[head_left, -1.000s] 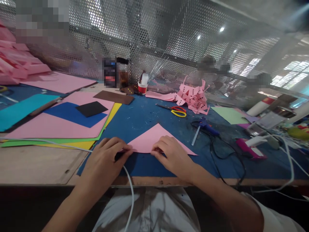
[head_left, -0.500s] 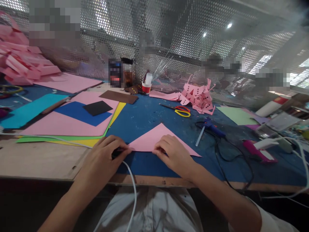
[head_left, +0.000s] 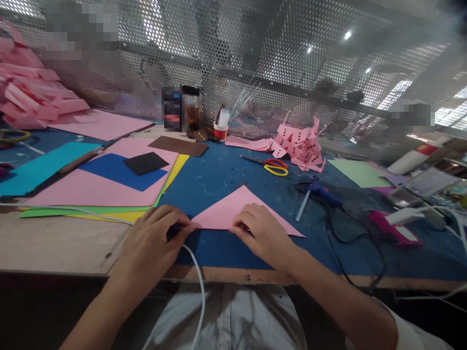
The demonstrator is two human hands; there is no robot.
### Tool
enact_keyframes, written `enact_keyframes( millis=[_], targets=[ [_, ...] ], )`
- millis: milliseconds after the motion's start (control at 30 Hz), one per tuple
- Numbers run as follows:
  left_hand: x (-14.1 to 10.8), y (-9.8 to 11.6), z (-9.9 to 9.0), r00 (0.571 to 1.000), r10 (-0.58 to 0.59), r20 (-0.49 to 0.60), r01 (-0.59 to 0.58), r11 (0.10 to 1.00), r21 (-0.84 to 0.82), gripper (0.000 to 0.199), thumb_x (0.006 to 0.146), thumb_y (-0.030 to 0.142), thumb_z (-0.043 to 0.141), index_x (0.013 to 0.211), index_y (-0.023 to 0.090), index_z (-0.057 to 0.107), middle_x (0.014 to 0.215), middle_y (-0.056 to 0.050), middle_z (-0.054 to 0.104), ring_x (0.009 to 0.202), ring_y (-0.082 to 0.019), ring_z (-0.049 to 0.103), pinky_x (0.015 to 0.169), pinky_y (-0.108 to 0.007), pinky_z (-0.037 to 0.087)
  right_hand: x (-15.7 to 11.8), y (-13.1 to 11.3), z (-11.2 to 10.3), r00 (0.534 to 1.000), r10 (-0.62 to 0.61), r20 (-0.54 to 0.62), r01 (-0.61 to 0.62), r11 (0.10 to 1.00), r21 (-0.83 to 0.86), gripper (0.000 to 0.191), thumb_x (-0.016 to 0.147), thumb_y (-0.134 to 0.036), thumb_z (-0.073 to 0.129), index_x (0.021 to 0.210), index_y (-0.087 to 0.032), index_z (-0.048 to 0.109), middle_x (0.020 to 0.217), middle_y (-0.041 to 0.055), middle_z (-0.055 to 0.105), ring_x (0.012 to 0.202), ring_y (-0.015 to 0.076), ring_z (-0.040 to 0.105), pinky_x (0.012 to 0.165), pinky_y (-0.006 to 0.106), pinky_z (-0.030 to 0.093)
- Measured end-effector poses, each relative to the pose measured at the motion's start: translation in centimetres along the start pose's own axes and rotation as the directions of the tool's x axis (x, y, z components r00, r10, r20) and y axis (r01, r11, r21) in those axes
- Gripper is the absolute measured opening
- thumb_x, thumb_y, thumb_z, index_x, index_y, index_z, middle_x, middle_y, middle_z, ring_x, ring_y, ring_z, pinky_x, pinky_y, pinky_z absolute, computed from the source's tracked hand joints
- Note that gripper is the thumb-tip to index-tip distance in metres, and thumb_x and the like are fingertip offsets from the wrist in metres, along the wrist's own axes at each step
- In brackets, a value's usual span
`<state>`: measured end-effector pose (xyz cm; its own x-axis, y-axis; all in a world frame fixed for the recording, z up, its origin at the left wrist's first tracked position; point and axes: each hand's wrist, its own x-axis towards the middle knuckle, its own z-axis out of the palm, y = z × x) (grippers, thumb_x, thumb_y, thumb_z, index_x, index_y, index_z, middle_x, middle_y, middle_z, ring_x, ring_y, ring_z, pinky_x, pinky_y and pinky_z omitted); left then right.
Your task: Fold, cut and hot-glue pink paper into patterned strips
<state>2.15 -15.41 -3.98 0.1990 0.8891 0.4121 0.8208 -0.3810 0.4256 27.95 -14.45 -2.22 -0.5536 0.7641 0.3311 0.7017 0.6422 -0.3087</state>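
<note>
A pink sheet of paper (head_left: 222, 209), folded into a triangle, lies on the blue table surface with its point facing away from me. My left hand (head_left: 156, 238) pinches its left corner between thumb and fingers. On the near edge, about the middle, my right hand (head_left: 257, 233) is closed with thumb and fingertips on the paper. The right corner extends past my right hand, which hides part of the sheet. A white cable (head_left: 199, 282) runs beneath my left hand and down over the table edge.
Left lie stacked sheets with a blue sheet (head_left: 109, 170) and a black piece (head_left: 146, 164). Scissors (head_left: 275, 167) and a blue glue gun (head_left: 321, 192) with a black cord rest right of the triangle. Cut pink pieces (head_left: 297, 146) and a paper cup (head_left: 220, 131) stand behind, before a perforated screen (head_left: 270, 63).
Both hands keep their hold on the pink paper. My left hand has shifted very slightly left; the triangle lies almost exactly as before.
</note>
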Motion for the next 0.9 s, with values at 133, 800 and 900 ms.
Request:
enact_keyframes(
  millis=[133,800,900],
  targets=[
    [0.01,-0.03,-0.06,1.0,-0.015,-0.004,0.015,1.0,0.015,0.029,0.094,0.053,0.053,0.085,0.027,0.062,0.099,-0.004,0.067,0.095,-0.029,0.061,0.085,-0.044,0.045,0.01,0.03,0.07,1.0,0.001,0.002,-0.001,1.0,0.005,0.013,0.099,-0.028,0.059,0.092,-0.018,0.064,0.093,0.0041,0.067,0.089,0.0186,0.056,0.08,0.032,0.039],
    [-0.1,-0.32,-0.04,0.999,-0.028,0.033,0.025,0.996,0.086,0.027,0.097,0.049,0.048,0.089,0.026,0.06,0.103,-0.004,0.066,0.099,-0.029,0.057,0.093,-0.045,0.041,0.03,0.31,0.28,1.0,-0.004,-0.005,0.004,1.0,0.031,0.011,0.098,-0.027,0.06,0.092,-0.018,0.064,0.092,0.0034,0.066,0.089,0.0184,0.055,0.079,0.031,0.039],
    [-0.07,0.13,-0.01,1.0,0.009,0.023,-0.011,0.995,0.096,0.023,0.098,0.043,0.047,0.095,0.026,0.063,0.107,-0.003,0.067,0.103,-0.03,0.056,0.094,-0.046,0.04,0.05,0.29,0.32,1.0,0.001,-0.005,-0.001,0.999,0.033,0.013,0.098,-0.028,0.061,0.091,-0.018,0.064,0.091,0.0033,0.066,0.089,0.0183,0.055,0.079,0.031,0.039]
  ],
)
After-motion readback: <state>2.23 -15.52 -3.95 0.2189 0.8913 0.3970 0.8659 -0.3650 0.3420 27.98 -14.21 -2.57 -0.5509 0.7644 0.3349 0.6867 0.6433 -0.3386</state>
